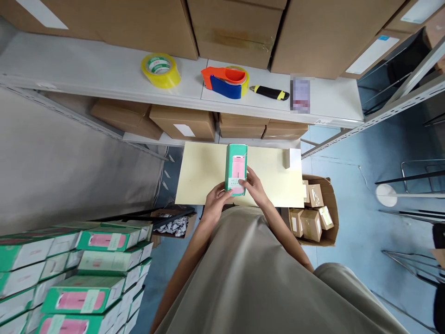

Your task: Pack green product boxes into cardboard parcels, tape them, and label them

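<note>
A green box (238, 162) with a pink bottle-like item pictured on its front is held upright over the pale yellow tabletop (201, 171). My left hand (216, 200) grips its lower left corner, thumb on the front. From the lower right side my right hand (255, 186) holds the same box, with a thumb across the printed front. The fingers behind the box are partly hidden. A small white box (295, 158) sits at the tabletop's right end, apart from both hands.
Above the tabletop, a shelf (114, 69) bears a yellow tape roll (161, 70), a tape dispenser (224, 82), a utility knife (270, 93) and large cartons (236, 32). Stacked green boxes (83, 294) stand lower left. An open carton (330, 218) of small brown boxes is at right.
</note>
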Available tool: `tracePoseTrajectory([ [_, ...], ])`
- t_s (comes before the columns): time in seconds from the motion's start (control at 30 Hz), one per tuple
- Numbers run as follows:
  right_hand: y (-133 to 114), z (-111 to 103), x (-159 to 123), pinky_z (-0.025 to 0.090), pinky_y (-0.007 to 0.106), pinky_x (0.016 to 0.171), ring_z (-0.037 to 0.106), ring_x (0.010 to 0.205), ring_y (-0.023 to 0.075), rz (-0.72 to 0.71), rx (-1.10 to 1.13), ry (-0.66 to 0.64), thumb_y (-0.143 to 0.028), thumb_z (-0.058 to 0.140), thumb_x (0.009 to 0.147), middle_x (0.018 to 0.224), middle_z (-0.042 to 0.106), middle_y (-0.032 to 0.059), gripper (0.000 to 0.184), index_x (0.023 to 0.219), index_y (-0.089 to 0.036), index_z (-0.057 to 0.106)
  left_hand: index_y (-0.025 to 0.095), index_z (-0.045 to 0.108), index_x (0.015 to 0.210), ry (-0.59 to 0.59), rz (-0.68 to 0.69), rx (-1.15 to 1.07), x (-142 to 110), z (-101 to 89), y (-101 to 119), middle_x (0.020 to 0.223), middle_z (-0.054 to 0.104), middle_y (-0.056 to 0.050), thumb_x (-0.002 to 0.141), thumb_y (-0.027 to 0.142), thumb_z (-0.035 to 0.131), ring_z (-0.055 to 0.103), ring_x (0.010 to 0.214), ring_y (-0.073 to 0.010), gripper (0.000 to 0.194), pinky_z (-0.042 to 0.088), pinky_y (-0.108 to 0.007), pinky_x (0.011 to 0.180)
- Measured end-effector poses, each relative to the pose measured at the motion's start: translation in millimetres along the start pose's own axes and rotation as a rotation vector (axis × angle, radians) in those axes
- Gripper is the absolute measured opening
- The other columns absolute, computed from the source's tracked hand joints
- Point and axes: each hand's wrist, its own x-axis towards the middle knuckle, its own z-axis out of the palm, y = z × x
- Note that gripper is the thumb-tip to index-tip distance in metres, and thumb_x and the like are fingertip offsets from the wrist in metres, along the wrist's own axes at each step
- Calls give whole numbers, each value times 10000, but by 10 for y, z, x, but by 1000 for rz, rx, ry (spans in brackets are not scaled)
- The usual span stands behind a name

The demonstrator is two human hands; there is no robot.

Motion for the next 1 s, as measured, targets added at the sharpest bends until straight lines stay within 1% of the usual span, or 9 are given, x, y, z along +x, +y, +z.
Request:
tracePoseTrajectory([
  [0.17,14,58,81,673,524,1061,721,1355,356,19,-68,104,-711,924,804,1592,646,185,1145,1754,-310,425,226,703,1277,238,252,239,5,38,-67,1403,708,-136,686,422,1025,693,1326,-321,702,664,-473,1073],
  [0.27,35,74,111,679,522,1029,747,1277,343,47,-61,141,-679,951,763,1550,674,183,1224,1772,-303,370,245,674,1292,237,323,343,-19,38,-82,1438,639,-132,711,423,1010,649,1371,-323,694,691,-446,1006],
  [0.4,58,0,109,667,507,1017,768,1159,312,89,27,162,-634,910,781,1353,776,140,1084,1698,-257,472,244,676,1285,103,159,217,-39,-39,-71,1471,665,-148,764,485,979,631,1450,-357,648,661,-508,1084],
  [0.5,50,-57,77,659,483,1009,766,1149,299,87,80,122,-607,871,832,1266,808,100,944,1650,-277,535,241,695,1332,2,-64,1,-22,-126,-49,1449,731,-149,737,494,990,735,1318,-354,711,642,-566,1103],
  [0.6,19,-76,71,650,485,1034,763,1175,301,61,82,73,-575,888,829,1270,815,89,910,1632,-292,568,219,771,1244,-109,-146,-81,3,-166,-29,1330,807,-140,740,482,982,780,1231,-344,606,627,-541,1113],
  [0.67,-5,-67,96,645,499,1064,761,1189,305,53,72,41,-587,881,842,1295,815,94,874,1612,-288,596,213,789,1183,-113,-128,-59,24,-151,-27,1260,825,-130,749,481,976,785,1211,-338,543,621,-517,1109],
  [0.73,-25,-38,136,654,504,1066,759,1209,315,45,47,26,-627,880,845,1359,798,114,868,1596,-281,618,215,767,1183,-44,-66,-1,51,-111,-41,1230,819,-114,718,463,993,777,1209,-329,574,615,-510,1114],
  [0.87,-33,58,205,703,487,980,761,1233,337,64,-31,97,-681,944,779,1531,700,166,1107,1716,-291,501,220,690,1212,177,136,200,99,-3,-90,1292,749,-107,633,421,1032,717,1281,-317,701,627,-495,1106],
  [1.0,-14,64,220,700,458,957,770,1165,314,90,-31,179,-606,970,742,1442,737,149,1218,1775,-288,408,225,667,1243,150,166,231,105,52,-87,1411,697,-136,649,437,1034,669,1384,-337,730,646,-498,1096],
])
